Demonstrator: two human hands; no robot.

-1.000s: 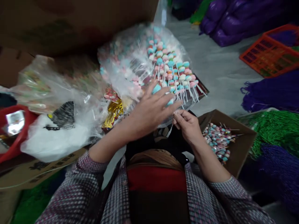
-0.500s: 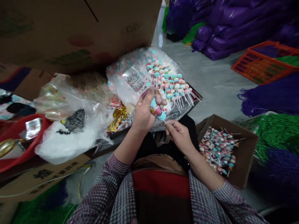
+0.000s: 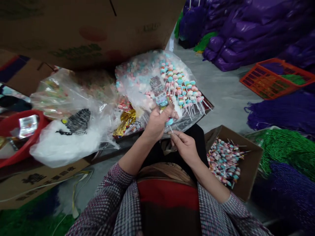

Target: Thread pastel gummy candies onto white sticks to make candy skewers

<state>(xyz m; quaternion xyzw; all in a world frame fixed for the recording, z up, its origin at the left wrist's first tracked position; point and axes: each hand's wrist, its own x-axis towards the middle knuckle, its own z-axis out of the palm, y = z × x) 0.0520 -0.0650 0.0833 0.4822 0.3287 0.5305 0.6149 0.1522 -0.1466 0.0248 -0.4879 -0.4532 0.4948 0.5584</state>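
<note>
In front of my body, my left hand (image 3: 159, 121) is closed round a marshmallow skewer (image 3: 169, 122) and its clear wrapper. Blue and pink pieces show below the fingers, while the upper part is mostly hidden by them. My right hand (image 3: 183, 144) pinches the white stick at the skewer's lower end. Just beyond the hands lies a pile of marshmallow skewers (image 3: 182, 88), sticks pointing toward me. Beside the pile, a large clear bag (image 3: 137, 72) bulges with pastel marshmallows. Gold twist ties (image 3: 126, 121) lie left of my left hand.
A cardboard box (image 3: 253, 170) holding wrapped skewers stands at my right. White plastic bags (image 3: 66, 147) and a red basin (image 3: 36, 144) are on the left. A big carton (image 3: 86, 29) rises at the back. An orange crate (image 3: 261, 82) and purple sacks (image 3: 241, 36) stand far right.
The pastel pieces that showed between my hands are now more covered by my left hand's fingers. My right hand still pinches the stick. The whole view has shifted slightly.
</note>
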